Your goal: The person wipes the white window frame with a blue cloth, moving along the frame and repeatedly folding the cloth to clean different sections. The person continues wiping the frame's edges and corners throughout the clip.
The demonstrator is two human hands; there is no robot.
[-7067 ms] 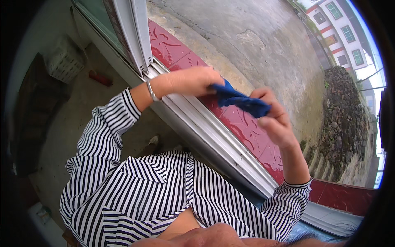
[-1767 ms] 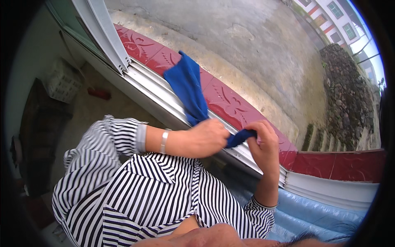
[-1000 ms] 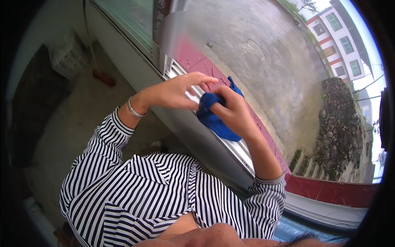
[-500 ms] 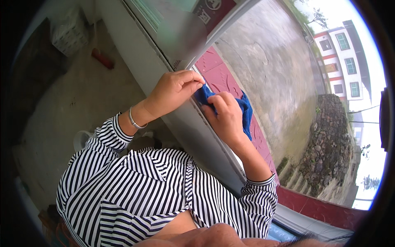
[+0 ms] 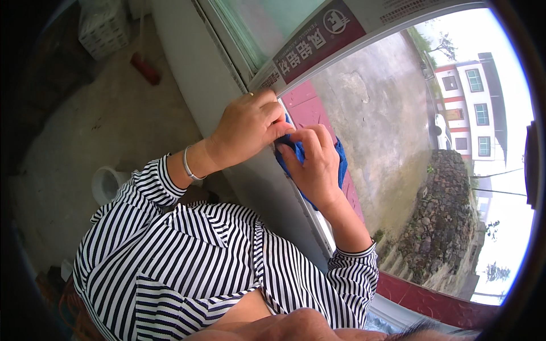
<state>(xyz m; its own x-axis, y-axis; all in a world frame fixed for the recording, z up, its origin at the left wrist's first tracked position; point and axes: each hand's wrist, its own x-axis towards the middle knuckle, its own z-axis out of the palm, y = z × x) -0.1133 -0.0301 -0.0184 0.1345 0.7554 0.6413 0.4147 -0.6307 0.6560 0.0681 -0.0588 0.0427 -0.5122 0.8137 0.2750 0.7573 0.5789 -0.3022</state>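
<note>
A bunched blue cloth [image 5: 342, 162] lies over the window sill track, partly hidden by my fingers. My right hand [image 5: 313, 162] grips it, thumb and fingers pinched together. Close against that hand, my left hand [image 5: 247, 128] has its fingertips pinched at the cloth's upper end; whether it holds the cloth's edge there is hard to make out. A silver bangle [image 5: 189, 165] circles my left wrist. Just above the hands, the window frame [image 5: 364, 48] carries a dark red printed film.
Red tiles [image 5: 307, 102] run along the outer ledge, with grey concrete ground [image 5: 364, 85] beyond. On the room side are a pale wall top [image 5: 187, 68], a white bucket [image 5: 107, 184], a red broom head [image 5: 145, 69] and a stacked white package [image 5: 103, 28].
Both hands have come closer together, and the blue cloth is more bunched under my right fingers. The view has shifted, so more of the printed frame shows.
</note>
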